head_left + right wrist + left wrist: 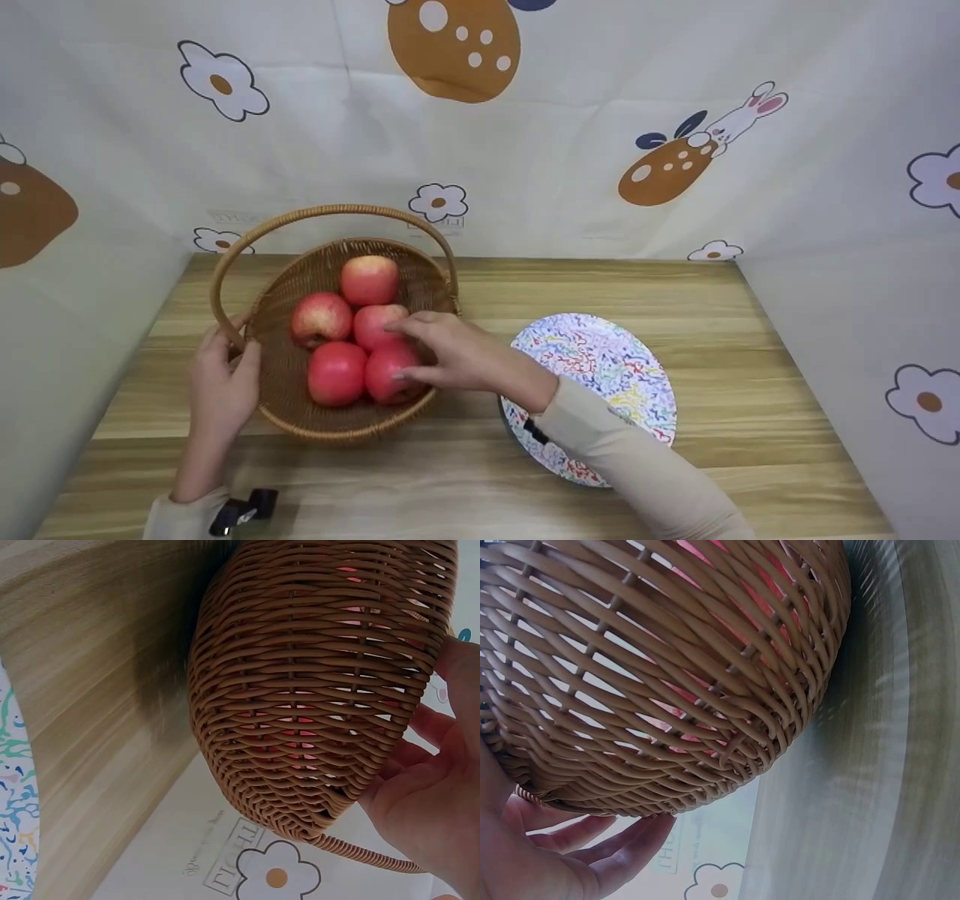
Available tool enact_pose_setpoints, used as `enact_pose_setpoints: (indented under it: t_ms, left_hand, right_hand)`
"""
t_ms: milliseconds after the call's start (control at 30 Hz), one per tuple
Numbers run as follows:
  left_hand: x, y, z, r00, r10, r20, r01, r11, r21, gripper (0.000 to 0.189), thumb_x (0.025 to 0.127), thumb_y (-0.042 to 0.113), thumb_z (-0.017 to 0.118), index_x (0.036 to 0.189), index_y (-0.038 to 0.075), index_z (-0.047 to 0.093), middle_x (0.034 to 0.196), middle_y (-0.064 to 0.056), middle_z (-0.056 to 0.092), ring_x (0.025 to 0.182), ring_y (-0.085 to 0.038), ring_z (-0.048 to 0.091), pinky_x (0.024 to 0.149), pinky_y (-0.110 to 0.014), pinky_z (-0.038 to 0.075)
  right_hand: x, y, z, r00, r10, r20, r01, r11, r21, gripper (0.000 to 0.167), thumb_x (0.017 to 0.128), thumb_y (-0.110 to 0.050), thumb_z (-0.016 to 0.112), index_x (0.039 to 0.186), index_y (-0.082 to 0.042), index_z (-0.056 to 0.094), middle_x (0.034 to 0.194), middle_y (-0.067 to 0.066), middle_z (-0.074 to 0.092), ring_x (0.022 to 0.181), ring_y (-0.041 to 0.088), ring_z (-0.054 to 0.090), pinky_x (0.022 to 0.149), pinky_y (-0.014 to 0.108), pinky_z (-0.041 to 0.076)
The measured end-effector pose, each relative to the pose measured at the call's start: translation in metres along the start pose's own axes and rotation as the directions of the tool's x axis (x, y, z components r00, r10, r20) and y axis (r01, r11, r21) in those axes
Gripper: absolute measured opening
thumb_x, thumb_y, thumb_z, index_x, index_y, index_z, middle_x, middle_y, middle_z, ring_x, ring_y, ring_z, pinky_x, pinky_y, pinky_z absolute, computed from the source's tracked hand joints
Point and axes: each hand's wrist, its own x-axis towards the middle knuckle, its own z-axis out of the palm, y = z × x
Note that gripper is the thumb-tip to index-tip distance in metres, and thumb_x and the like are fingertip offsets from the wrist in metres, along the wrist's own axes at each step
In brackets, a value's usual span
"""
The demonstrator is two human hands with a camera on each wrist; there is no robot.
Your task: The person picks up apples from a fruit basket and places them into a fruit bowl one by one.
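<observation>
A brown wicker basket (345, 433) with a tall arched handle holds several red apples (321, 320). My left hand (225, 382) grips the basket's left rim at the foot of the handle, thumb on the near side. In the left wrist view the fingers (634, 859) curl along the rim. Over the right rim reaches my right hand (450, 352), thumb and fingers spread apart. Its thumb lies over the front right apple (386, 367), and its fingertips overlap the middle apple (373, 326). From the right wrist camera, the woven wall hides the fingertips inside the basket.
A round plate (570, 337) with a multicoloured squiggle pattern lies to the right, partly under my right sleeve (622, 450). The wood-grain table (750, 420) is enclosed by pale printed cloth (555, 172) at the back and both sides.
</observation>
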Motion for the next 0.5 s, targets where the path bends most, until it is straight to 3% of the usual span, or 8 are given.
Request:
enact_pose_setpoints:
  t_ms: [500]
  left_hand:
    - [0.000,0.000,0.001,0.999,0.041,-0.027,-0.040,0.999,0.028,0.039,0.096,-0.006,0.053,0.133,-0.016,0.063,0.120,-0.034,0.064,0.106,-0.049,0.065,0.079,0.000,0.039]
  right_hand:
    - [0.013,0.003,0.002,0.995,0.042,0.091,-0.044,0.999,0.015,0.062,0.098,-0.029,0.078,0.150,-0.004,0.056,0.148,0.015,0.062,0.138,0.027,0.057,0.115,0.034,0.046]
